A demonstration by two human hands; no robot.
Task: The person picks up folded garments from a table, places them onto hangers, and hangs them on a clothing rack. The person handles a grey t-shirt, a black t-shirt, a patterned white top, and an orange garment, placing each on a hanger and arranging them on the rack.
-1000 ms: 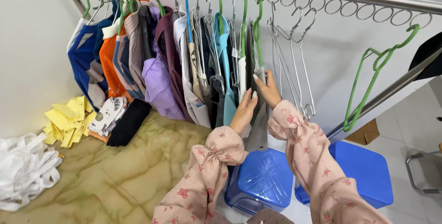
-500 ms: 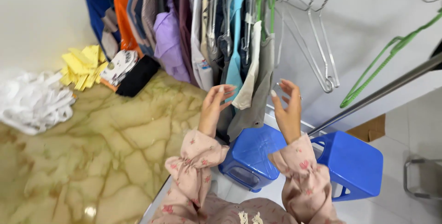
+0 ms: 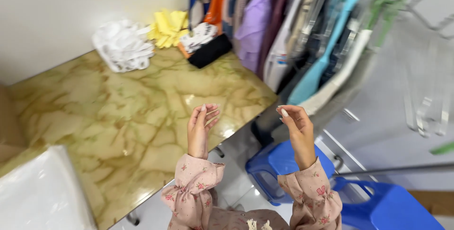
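We see both hands raised and empty: left hand (image 3: 201,128) over the counter's (image 3: 118,116) near edge, fingers loosely curled together; right hand (image 3: 297,128) just off that edge, fingers bent, clamped on nothing. Nearest things: hanging clothes (image 3: 302,36), blurred, beyond the right hand. 2 blue stools (image 3: 283,164) sit below it. White cloth pile (image 3: 122,45) and yellow cloths (image 3: 168,26) lie at the counter's far edge

table top (image 3: 118,112): yellow-green marble veining | sleeves (image 3: 194,187): pink, small floral print | stools (image 3: 283,164): blue | crumpled cloth (image 3: 120,45): white | folded cloth (image 3: 168,26): yellow | hanging garments (image 3: 255,26): orange, lilac, teal, blue, white
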